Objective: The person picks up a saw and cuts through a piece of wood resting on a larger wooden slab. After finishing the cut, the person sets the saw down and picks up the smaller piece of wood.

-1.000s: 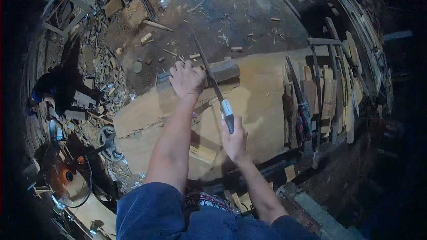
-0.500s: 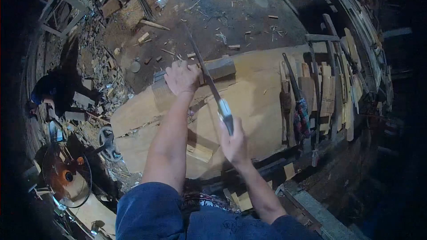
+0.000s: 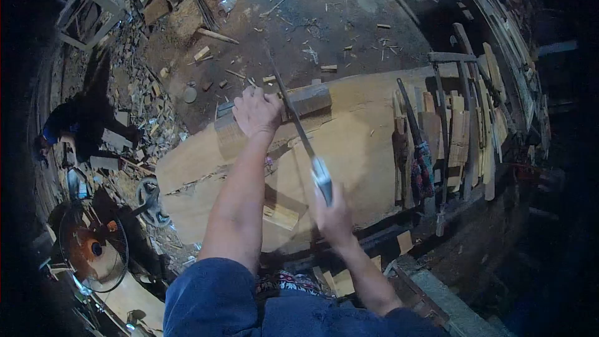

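My right hand [image 3: 334, 215] is closed round the grey handle of a handsaw [image 3: 299, 128]. Its long, narrow blade points away from me and crosses a wooden block [image 3: 312, 101] close beside my left hand. With fingers curled over the far side, my left hand [image 3: 256, 112] presses and grips this block. The block lies across the far edge of a broad, pale wooden slab [image 3: 362, 125]. A short wood offcut [image 3: 280, 216] rests on the slab nearer my body.
Wood strips and tools [image 3: 449, 131] line the slab's right end. A fan [image 3: 93, 246] stands at the lower left, and a person [image 3: 68, 125] is farther left. Scraps and chips litter the dirt floor [image 3: 312, 12].
My right hand has drawn the saw back a little toward my body and to the right. The left hand stays on the block.
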`<state>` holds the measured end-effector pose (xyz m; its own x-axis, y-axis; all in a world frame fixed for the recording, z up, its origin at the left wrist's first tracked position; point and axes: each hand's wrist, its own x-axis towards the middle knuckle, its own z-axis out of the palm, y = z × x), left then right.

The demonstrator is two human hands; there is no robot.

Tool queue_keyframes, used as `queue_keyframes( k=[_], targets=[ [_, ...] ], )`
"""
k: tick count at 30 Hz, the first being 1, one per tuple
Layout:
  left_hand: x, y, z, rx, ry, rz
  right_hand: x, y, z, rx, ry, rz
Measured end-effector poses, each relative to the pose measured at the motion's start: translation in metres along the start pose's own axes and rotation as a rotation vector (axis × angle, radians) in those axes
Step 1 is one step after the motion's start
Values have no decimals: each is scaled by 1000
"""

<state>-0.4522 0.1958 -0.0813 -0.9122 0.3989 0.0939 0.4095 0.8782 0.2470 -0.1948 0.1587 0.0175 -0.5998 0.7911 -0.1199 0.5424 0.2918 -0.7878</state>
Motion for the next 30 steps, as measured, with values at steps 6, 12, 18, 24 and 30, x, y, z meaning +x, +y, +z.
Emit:
queue_keyframes(
  k=[6, 12, 18, 24, 30],
  targets=[
    [-1, 1, -2, -12, -32, 2, 18, 0, 11, 43, 40, 47],
    [-3, 2, -1, -3, 19, 19, 35, -1, 17, 29, -1, 57],
    [-1, 2, -3, 12, -11, 10, -23, -4, -24, -83, 26, -61],
    [-4, 2, -3, 28, 15, 12, 43, 13, 30, 96, -6, 67],
    [-1, 5, -4, 10, -29, -13, -46, 5, -37, 27, -19, 84]
  ],
)
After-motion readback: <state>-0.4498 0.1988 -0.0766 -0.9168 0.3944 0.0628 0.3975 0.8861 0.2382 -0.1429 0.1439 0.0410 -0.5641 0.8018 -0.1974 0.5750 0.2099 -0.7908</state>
